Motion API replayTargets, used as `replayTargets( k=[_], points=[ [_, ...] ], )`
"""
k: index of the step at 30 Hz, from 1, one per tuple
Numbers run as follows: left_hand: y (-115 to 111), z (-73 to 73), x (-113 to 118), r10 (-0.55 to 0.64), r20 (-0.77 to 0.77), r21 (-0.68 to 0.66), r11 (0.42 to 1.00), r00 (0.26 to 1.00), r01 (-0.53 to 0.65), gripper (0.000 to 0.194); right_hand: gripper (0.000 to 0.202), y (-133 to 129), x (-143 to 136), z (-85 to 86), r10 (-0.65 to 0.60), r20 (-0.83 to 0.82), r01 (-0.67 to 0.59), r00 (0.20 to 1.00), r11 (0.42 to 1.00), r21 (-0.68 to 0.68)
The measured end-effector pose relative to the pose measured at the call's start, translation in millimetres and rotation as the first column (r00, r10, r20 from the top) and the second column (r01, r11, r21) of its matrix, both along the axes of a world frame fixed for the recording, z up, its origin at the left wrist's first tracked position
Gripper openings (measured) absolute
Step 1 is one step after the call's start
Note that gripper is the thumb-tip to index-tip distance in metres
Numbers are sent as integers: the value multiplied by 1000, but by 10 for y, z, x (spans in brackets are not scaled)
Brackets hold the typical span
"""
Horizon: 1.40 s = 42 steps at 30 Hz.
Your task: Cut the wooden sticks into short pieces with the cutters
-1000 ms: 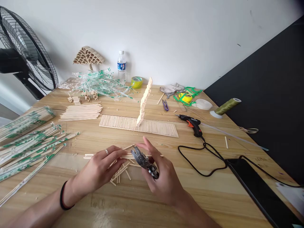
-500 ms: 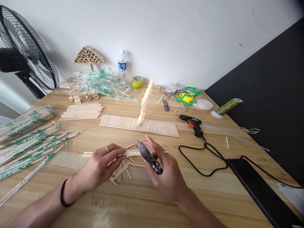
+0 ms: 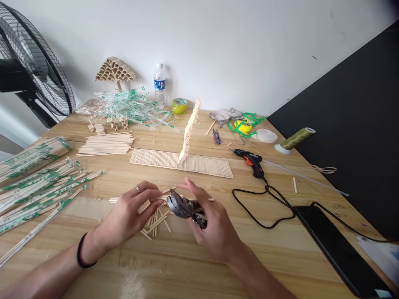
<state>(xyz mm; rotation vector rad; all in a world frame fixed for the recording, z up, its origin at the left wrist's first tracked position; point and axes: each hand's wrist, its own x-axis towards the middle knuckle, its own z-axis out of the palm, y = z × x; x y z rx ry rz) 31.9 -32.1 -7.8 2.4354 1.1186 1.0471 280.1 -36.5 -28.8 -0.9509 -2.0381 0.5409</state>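
Note:
My left hand (image 3: pixel 126 218) pinches a few thin wooden chopsticks (image 3: pixel 114 200) lying crosswise, their left ends showing past the wrist side. In my right hand (image 3: pixel 220 226) are dark metal cutting pliers (image 3: pixel 181 206), their head over the chopsticks just right of my left fingertips. The jaws' exact grip on the sticks cannot be made out. Short cut stick pieces (image 3: pixel 157 223) lie loosely crossed on the table beneath both hands. Beyond them a flat panel of sticks (image 3: pixel 212 166) carries an upright jagged strip (image 3: pixel 189 133) of stick pieces.
Wrapped chopsticks (image 3: pixel 40 187) and a loose stick pile (image 3: pixel 106 144) lie left. Behind are wrappers (image 3: pixel 121 108), a bottle (image 3: pixel 160 85), tape (image 3: pixel 180 106) and a tree-shaped stick model (image 3: pixel 116 70). A corded glue gun (image 3: pixel 251 161), thread spool (image 3: pixel 294 141) and black tray-like object (image 3: pixel 339 249) occupy the right.
The pliers have turned and shifted left, closer to my left fingertips. My right hand moved slightly left with them. My left hand keeps its pinch, and the whole view has shifted slightly.

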Motion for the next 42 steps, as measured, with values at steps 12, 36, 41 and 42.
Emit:
replayTargets(
  k=[12,36,41,42],
  points=[
    [7,44,-19,137,-27,-18,990,990,-137,4,87,-9,2,31,-118,40,110,992,980,168],
    [-66,95,-32,156,13,-53,986,988,-155,8,46,98,78,-51,-305,36,294,952,940,172],
    [-92,97,8,55,5,-51,997,998,-55,5,51,58,8,-57,-234,51,224,971,962,154],
    [-100,92,17,25,13,-60,998,1000,-24,6,51,51,-3,-59,-221,45,211,974,965,156]
  ],
)
